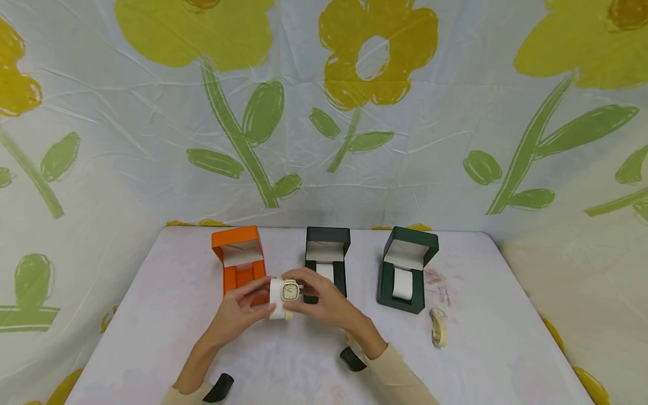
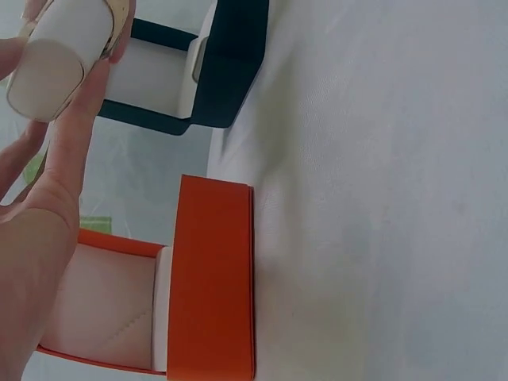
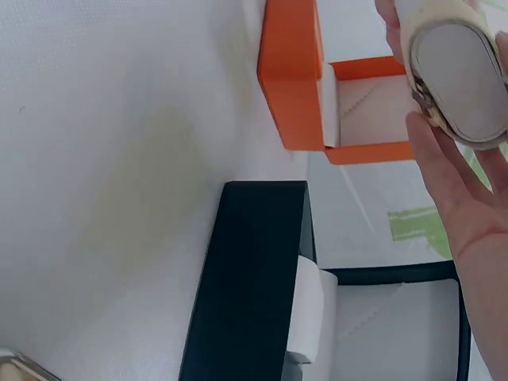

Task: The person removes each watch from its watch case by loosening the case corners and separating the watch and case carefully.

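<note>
A white watch pillow [image 1: 276, 306] is held up between both hands, over the front of the open orange watch box [image 1: 228, 238]. My left hand [image 1: 229, 319] pinches the pillow's left end between thumb and fingers. Around its right end sits a cream wristwatch [image 1: 290, 291], dial facing up. My right hand [image 1: 330, 301] grips this watch at its right side, thumb at the lower edge and fingers at the top. In the right wrist view, the cream strap [image 3: 436, 16] wraps around the pillow's flat end [image 3: 460, 79], with fingertips at the strap's edge.
Behind my right hand stands an open dark box [image 1: 328, 234] with a white pillow [image 1: 325, 271]. Farther right is an open green box [image 1: 401, 305] with its own pillow [image 1: 403, 283]. Another cream watch [image 1: 439, 327] lies on the table [image 1: 486, 315] at the right.
</note>
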A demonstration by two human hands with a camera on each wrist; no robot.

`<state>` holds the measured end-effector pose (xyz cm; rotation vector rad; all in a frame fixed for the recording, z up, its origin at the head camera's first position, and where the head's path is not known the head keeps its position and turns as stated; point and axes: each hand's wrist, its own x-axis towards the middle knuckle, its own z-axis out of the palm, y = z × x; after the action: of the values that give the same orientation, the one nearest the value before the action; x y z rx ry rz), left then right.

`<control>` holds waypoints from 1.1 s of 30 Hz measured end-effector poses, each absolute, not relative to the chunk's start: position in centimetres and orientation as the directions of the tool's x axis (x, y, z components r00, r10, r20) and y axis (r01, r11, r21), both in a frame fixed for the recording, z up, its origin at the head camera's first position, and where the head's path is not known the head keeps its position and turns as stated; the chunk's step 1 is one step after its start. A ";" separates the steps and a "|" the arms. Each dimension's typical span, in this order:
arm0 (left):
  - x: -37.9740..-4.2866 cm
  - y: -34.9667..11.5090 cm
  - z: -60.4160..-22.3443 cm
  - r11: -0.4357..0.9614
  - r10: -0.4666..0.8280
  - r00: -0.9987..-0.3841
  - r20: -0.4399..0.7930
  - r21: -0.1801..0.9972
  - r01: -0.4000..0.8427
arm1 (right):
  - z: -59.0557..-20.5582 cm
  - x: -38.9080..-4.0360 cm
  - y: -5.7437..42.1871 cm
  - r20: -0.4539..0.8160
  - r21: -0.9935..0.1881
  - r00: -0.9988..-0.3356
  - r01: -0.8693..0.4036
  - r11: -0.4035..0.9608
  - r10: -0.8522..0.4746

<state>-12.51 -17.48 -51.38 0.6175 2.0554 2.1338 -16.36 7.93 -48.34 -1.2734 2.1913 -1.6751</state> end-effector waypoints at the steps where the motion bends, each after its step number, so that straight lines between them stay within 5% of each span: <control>1: -12.5 -17.5 -51.4 -0.069 0.357 -0.910 0.211 0.977 0.200 | -48.3 -16.4 7.9 0.385 -0.839 -0.650 -0.543 0.045 -0.655; 12: -12.7 -17.6 -51.2 -0.077 0.344 -0.903 0.258 0.966 0.246 | -48.4 -16.6 8.1 0.396 -0.850 -0.669 -0.526 0.024 -0.629; 25: -12.4 -16.7 -51.0 0.029 0.208 -0.935 0.287 0.954 0.299 | -47.5 -15.3 6.9 0.392 -0.849 -0.800 -0.505 0.156 -0.455; 33: -12.5 -16.8 -51.3 0.006 0.197 -0.929 0.313 0.947 0.320 | -48.2 -15.6 7.1 0.401 -0.840 -0.797 -0.516 0.165 -0.452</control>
<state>-12.47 -16.80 -51.28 0.5912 2.2895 2.2027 -15.61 7.05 -48.21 -1.0155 2.4410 -1.8008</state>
